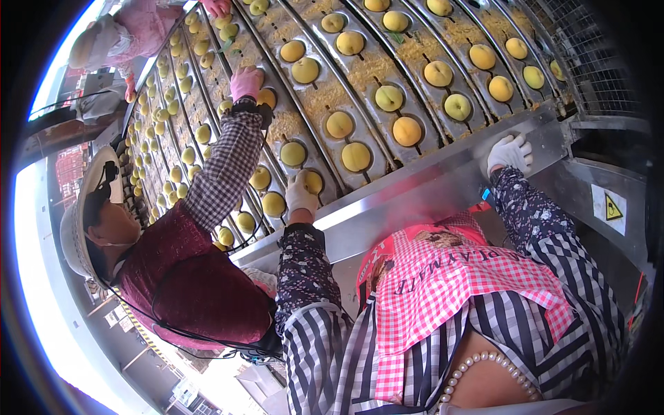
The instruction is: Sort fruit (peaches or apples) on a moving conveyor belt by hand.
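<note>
My left hand (301, 196), in a white glove, grips a yellow peach (313, 182) sitting in a round cup near the front edge of the metal conveyor. Part of that peach is hidden by the glove. Two more peaches, one greenish (293, 154) and one yellow (273, 204), lie in cups close by. My right hand (510, 154), also white-gloved, rests with fingers apart on the steel side rail (430, 176) and holds nothing. Beyond the rail, rows of slotted metal plates (376, 78) carry peaches in pairs, with yellow pulp smeared between them.
On my left, a co-worker in a white hat (83, 212) reaches across the conveyor with a pink-gloved hand (246, 83). Another person in pink (140, 31) stands across the belt. A wire guard (596, 57) and a panel with a warning sign (613, 207) are at right.
</note>
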